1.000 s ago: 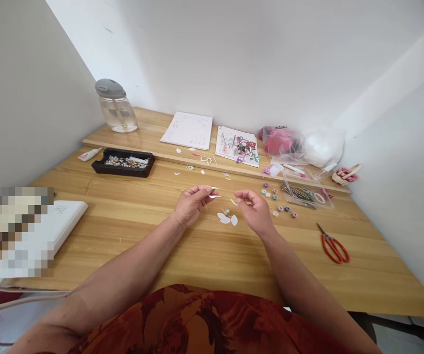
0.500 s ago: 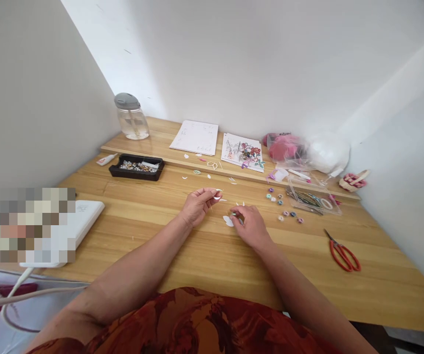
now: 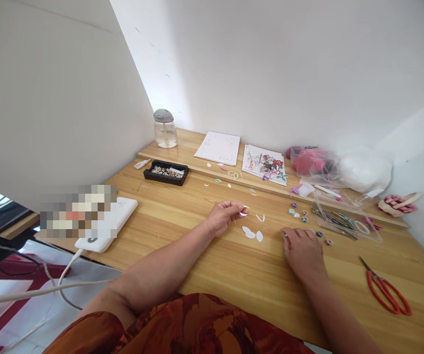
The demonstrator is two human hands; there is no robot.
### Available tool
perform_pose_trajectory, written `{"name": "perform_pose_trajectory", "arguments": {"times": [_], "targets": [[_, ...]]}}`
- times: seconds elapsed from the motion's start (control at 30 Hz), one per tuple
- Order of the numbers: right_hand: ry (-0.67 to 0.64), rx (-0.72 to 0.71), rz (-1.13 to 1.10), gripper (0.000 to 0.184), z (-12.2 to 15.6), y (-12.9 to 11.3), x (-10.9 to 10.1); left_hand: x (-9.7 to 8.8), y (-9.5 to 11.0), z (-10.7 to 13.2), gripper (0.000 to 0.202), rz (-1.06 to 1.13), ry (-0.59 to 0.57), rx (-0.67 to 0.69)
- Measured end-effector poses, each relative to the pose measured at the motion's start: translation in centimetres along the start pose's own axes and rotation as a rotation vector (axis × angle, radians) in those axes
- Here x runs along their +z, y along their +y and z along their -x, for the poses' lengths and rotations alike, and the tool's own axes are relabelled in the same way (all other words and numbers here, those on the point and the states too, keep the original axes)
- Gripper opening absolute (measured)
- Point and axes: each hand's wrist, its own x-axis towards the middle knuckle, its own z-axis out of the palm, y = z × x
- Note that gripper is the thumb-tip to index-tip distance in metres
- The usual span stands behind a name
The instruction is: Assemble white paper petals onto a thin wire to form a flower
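Note:
My left hand (image 3: 227,217) is closed in a pinch on a white petal-shaped piece (image 3: 243,214), held just above the table, with a thin pale strand hanging by the fingers. Loose white petal pieces (image 3: 249,233) lie on the wood to its right, and two narrow white slivers (image 3: 260,218) lie above these. My right hand (image 3: 303,251) rests palm down, fingers curled, beside small thread bobbins (image 3: 319,234), partly covering some. A small greenish bit shows at its fingertips; the rest of what it may hold is hidden.
Red-handled scissors (image 3: 387,290) lie at the right. Behind are a clear box of tools (image 3: 345,221), more bobbins (image 3: 294,205), a black bead tray (image 3: 166,179), paper sheets (image 3: 217,147) and a lidded bottle (image 3: 165,130). A white power strip (image 3: 123,216) sits left.
My right hand has moved right, from the white petals to the bobbins, uncovering the petals. The left hand keeps its pinch. The view has turned left.

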Motion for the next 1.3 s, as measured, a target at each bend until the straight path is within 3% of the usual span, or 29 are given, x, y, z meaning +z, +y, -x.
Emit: {"name": "perform_pose_trajectory", "arguments": {"times": [0.17,0.4,0.7,1.1,1.3], "targets": [[0.053,-0.043,-0.002,0.018,0.3,0.5,0.2,0.0,-0.3,0.0,0.026,-0.006,-0.001,-0.005],[0.087,-0.195,-0.191,0.025,0.6,1.4,1.7,0.1,-0.1,0.2,0.025,-0.017,0.012,-0.014],[0.122,-0.21,-0.323,0.029,1.0,1.1,2.7,0.1,-0.2,0.0,0.025,-0.017,0.018,-0.009],[0.101,-0.073,-0.374,0.022,1.5,1.8,2.6,0.1,0.1,0.1,0.026,-0.019,0.025,0.001],[0.05,0.071,-0.367,0.028,1.4,1.0,0.1,0.3,0.1,0.3,0.027,-0.062,0.045,-0.003]]}}
